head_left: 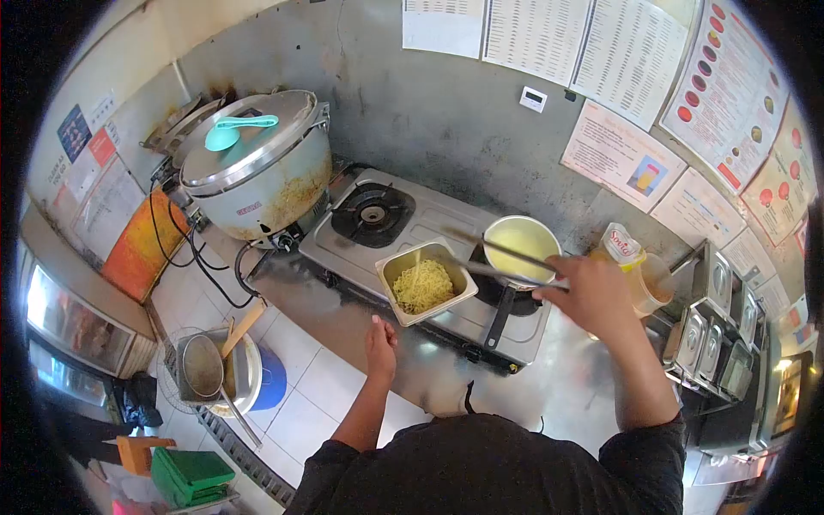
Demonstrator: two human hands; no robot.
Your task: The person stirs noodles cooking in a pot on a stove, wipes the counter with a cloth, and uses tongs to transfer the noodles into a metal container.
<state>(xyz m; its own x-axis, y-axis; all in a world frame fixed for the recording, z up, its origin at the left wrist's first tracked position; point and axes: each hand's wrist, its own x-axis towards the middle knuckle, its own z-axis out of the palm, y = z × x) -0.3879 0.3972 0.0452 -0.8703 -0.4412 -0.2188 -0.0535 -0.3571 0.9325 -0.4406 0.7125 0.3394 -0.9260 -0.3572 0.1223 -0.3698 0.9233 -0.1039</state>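
Observation:
In my right hand [595, 287] is a pair of long dark tongs [515, 252], its two arms spread apart and partly blurred. They reach leftward across a small pot [557, 242] with pale yellow contents and a black handle [499, 319], on the right burner. A rectangular metal container [464, 290] holding yellow noodles [421, 287] sits tilted at the stove's front, left of the pot. Just below this container, my left hand [380, 348] is apart from it, fingers curled in a loose fist with the thumb up and nothing visible inside.
A gas stove [343, 255] has an uncovered left burner [372, 214]. Beside it stands a large rice cooker [257, 193] with a turquoise scoop [240, 131] on its lid. A pouch [620, 246] and lidded metal containers [687, 337] are right. A strainer [202, 365] rests over a bucket [271, 380].

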